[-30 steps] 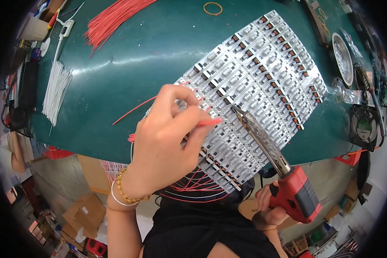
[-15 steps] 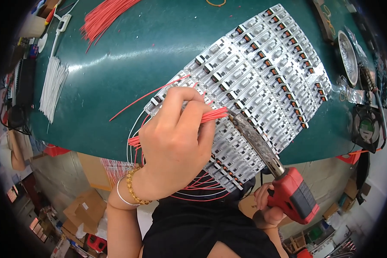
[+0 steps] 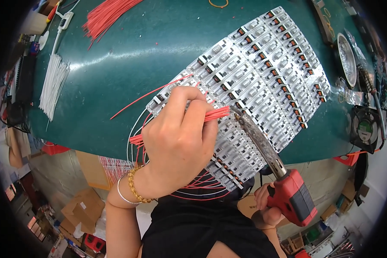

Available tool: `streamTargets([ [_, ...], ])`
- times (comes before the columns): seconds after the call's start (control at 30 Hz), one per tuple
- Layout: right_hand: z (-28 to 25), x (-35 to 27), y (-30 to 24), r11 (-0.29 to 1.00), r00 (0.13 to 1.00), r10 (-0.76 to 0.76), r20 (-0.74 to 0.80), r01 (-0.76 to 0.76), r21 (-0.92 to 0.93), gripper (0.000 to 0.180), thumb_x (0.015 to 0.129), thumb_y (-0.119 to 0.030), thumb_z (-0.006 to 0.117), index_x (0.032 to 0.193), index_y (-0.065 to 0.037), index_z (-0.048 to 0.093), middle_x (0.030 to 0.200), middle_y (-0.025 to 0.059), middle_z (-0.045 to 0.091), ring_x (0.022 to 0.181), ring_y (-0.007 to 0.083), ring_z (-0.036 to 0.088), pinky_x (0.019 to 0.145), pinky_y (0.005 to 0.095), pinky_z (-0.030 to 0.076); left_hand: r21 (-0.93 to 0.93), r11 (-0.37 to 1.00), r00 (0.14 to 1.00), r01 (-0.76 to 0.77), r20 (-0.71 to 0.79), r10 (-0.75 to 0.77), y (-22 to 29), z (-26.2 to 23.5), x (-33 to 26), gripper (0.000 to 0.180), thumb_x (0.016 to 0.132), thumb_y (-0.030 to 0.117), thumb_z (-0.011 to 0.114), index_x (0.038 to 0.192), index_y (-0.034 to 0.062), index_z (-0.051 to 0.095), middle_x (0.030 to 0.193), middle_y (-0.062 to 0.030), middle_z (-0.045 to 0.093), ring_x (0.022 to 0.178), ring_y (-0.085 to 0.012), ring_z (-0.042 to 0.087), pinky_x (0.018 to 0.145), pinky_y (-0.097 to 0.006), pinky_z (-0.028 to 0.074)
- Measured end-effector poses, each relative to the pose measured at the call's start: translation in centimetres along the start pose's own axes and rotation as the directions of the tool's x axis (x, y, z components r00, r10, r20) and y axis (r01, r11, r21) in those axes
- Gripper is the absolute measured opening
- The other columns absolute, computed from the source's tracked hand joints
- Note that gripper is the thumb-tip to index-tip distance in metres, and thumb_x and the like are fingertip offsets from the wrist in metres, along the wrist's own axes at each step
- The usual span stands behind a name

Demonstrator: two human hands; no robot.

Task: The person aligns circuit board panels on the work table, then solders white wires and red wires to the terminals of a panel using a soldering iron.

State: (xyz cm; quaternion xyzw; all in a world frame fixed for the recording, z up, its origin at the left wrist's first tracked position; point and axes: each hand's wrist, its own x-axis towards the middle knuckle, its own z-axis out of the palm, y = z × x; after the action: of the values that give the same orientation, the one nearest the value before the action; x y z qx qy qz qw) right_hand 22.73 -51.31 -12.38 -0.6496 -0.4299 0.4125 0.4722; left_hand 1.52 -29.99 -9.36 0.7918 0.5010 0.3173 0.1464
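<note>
My left hand (image 3: pixel 176 135) is closed around a bundle of red wires (image 3: pixel 217 113), whose cut ends stick out past the fingertips. The hand lies over the left part of a panel of small circuit boards (image 3: pixel 251 81), hiding the boards under it. My right hand (image 3: pixel 266 206) grips a red and black soldering gun (image 3: pixel 294 198). Its long metal barrel slants up across the boards, and the tip is just right of the wire ends; whether they touch I cannot tell. One red wire (image 3: pixel 150 96) runs from the panel's left edge onto the table.
A bundle of red wires (image 3: pixel 107 17) lies at the far left of the green table (image 3: pixel 129 77), with white wires (image 3: pixel 53 88) below it. At the right are a round metal dish (image 3: pixel 346 60) and a small fan (image 3: pixel 365 124). Red and white wires hang over the near edge.
My left hand and its red wires have shifted very slightly right. The soldering gun's tip has moved up and right a little. Both grips stay the same.
</note>
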Motion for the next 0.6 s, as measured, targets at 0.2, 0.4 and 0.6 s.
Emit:
streamTargets([
  [0.2,2.0,2.0,-2.3,0.99,0.999,-0.031,-0.019,0.033,0.14,0.07,0.073,-0.056,0.064,0.112,0.001,0.05,0.051,-0.0012,0.045,0.042,0.013,0.045,0.046,0.0274,0.037,-0.059,0.998,0.997,0.004,0.074,0.0,0.0,-1.1,0.0,0.018,0.075,-0.002,0.067,0.09,0.0004,0.058,0.097,-0.0101,0.057,0.07,-0.0269,0.06,0.058,-0.033,0.048],
  [0.4,1.7,2.5,-3.5,0.922,0.999,0.011,0.04,-0.026,0.387,0.082,0.078,-0.066,0.064,0.122,0.001,0.046,0.048,-0.0027,0.042,0.04,0.0111,0.043,0.045,0.0261,0.036,-0.169,0.978,0.944,0.121,-0.286,-0.166,0.0,-4.1,-0.8,0.01,0.083,0.0,0.066,0.093,-0.0007,0.063,0.093,-0.0129,0.065,0.076,-0.0245,0.062,0.066,-0.03,0.05],
  [0.6,0.9,1.7,-2.3,0.899,0.994,-0.096,0.042,0.069,0.434,0.081,0.08,-0.066,0.062,0.121,0.002,0.044,0.048,-0.0026,0.042,0.041,0.0113,0.043,0.044,0.0257,0.036,-0.135,0.985,0.994,0.104,0.027,-0.102,2.6,-2.1,-0.4,0.012,0.079,0.005,0.072,0.085,0.0006,0.062,0.088,-0.0099,0.06,0.062,-0.0189,0.058,0.051,-0.027,0.045],
])
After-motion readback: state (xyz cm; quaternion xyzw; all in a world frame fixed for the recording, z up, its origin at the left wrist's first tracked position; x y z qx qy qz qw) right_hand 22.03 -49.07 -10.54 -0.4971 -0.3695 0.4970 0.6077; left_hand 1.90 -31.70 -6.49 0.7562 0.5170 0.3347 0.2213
